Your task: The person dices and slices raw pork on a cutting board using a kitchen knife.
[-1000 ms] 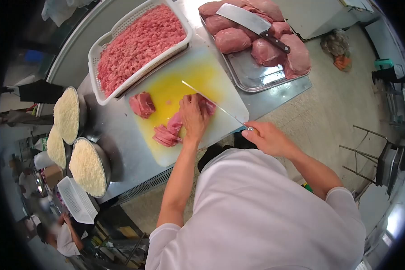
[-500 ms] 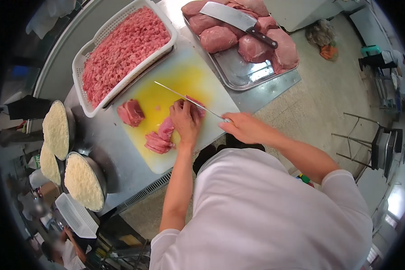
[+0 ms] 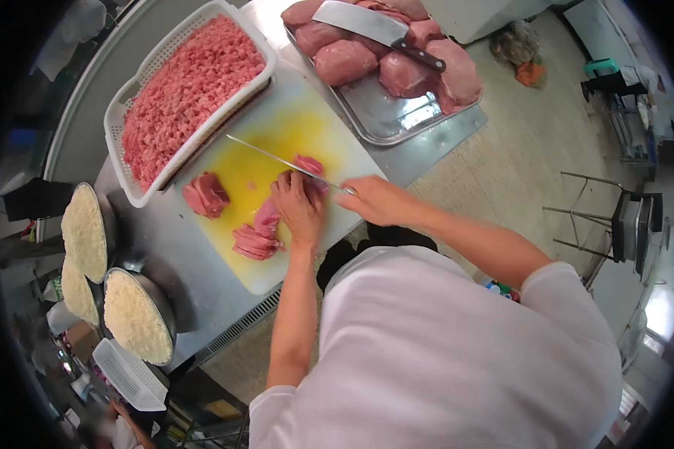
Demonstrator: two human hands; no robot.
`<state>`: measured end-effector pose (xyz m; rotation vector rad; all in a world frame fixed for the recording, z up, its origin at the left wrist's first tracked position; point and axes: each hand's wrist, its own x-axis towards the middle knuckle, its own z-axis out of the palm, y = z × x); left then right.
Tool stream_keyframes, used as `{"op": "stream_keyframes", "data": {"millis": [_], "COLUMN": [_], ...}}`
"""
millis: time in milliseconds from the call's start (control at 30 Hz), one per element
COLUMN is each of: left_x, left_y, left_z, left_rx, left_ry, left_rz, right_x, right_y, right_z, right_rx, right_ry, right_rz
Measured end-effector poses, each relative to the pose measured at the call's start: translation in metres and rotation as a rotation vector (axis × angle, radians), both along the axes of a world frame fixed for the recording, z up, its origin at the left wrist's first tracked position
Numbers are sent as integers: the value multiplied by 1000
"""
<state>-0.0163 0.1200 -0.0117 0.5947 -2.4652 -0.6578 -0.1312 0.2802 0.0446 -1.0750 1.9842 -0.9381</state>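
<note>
My right hand (image 3: 378, 200) grips the handle of a long, thin-bladed knife (image 3: 277, 159), which points away to the upper left. Its blade lies across a strip of pink raw meat (image 3: 268, 217) on a white, yellow-stained cutting board (image 3: 337, 150). With bent fingers, my left hand (image 3: 299, 208) presses on that strip right beside the blade and hides part of it. Beyond the blade sits a small cut piece of meat (image 3: 308, 164). Several meat slices (image 3: 256, 242) are stacked left of my left wrist, and a thicker meat chunk (image 3: 206, 196) rests at the board's left side.
A white basket (image 3: 268, 71) of minced meat stands behind the board. Right of it, a metal tray (image 3: 382, 138) holds large meat pieces and a cleaver (image 3: 371, 26). Bowls of white grains (image 3: 138, 318) stand at left. Two other people appear, at far right and lower left.
The knife and my right hand have slid forward and to the left across the meat. My left hand stays on the strip. The whole view has shifted slightly.
</note>
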Motion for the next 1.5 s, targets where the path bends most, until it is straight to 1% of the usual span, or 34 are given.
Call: {"op": "stream_keyframes", "data": {"millis": [67,100,133,200,267,300,333,400,433,467,533,600,633,667,733,767,800,833,867,900,933,967,1000,1033,1067,1133,1167,1267,1300,1367,1400,1433,1467,1500], "left_x": [2,5,3,5,9,9,9,10,9,10,14,14,17,18,19,19,22,22,23,27,25,24,22,23,26,28,30,27,29,34,40,43,47,54], "left_y": [-2,-3,-4,-3,-2,-3,-4,-4,-4,-6,-11,-9,-7,-6,-9,-11,-10,-10,-12,-14,-15,-15,-13,-11,-11,-14,-16,-20,-22,-27,-29,-31,-37,-46], "left_z": [2,5,8,17,15,10,9,9,10,11,16,22,23,21,14,12,10,9,10,11,14,16,24,27,20,7,5,8,7,13,19,24,26,27], "left_rx": [12,61,108,124,149,109,69,85,95,93,181,203,234,239,152,153,144,132,127,158,187,185,246,310,313,180,182,150,169,170,111,55,51,79], "left_ry": [-25,5,40,66,79,49,19,17,25,26,-46,-4,26,22,0,-2,-4,-2,-2,-22,-33,-29,2,27,21,-49,-54,-87,-88,-82,-31,19,15,-83], "left_rz": [-9,-41,-74,-54,-21,-20,-21,-47,-59,-57,-130,-117,-87,-85,-87,-85,-107,-125,-121,-138,-157,-164,-152,-134,-131,-131,-128,-146,-173,-199,-104,-7,-4,-4], "right_x": [-9,-8,-7,-7,0,4,9,12,7,1,-6,-6,-1,6,17,18,19,16,12,11,7,6,8,12,16,21,22,17,14,1,1,4,11,21], "right_y": [-26,-30,-28,-17,6,11,11,-12,-26,-33,-44,-31,-22,-12,-2,-8,-20,-31,-36,-41,-44,-39,-29,-20,-12,-7,-11,-41,-43,-44,-37,-29,-20,-13], "right_z": [-1,1,17,48,46,41,29,3,2,3,33,61,68,60,28,11,-4,-7,-8,1,16,34,59,71,63,39,31,13,14,22,26,33,40,45], "right_rx": [6,5,4,208,194,173,110,66,17,15,225,262,308,313,108,109,22,-68,-72,7,86,84,183,287,290,250,253,100,94,179,153,147,125,106], "right_ry": [-16,-38,-35,-58,-83,-104,-103,-57,0,0,-245,-205,-176,-181,-126,-128,-64,5,5,-94,-183,-180,-250,-327,-333,-329,-335,-365,-374,-399,-338,-338,-345,-353], "right_rz": [-7,-25,-29,13,24,39,-6,-10,0,2,-4,13,46,48,5,7,6,11,15,12,8,1,-14,-23,-20,-11,-9,-85,-73,-118,-79,-75,-120,-165]}}
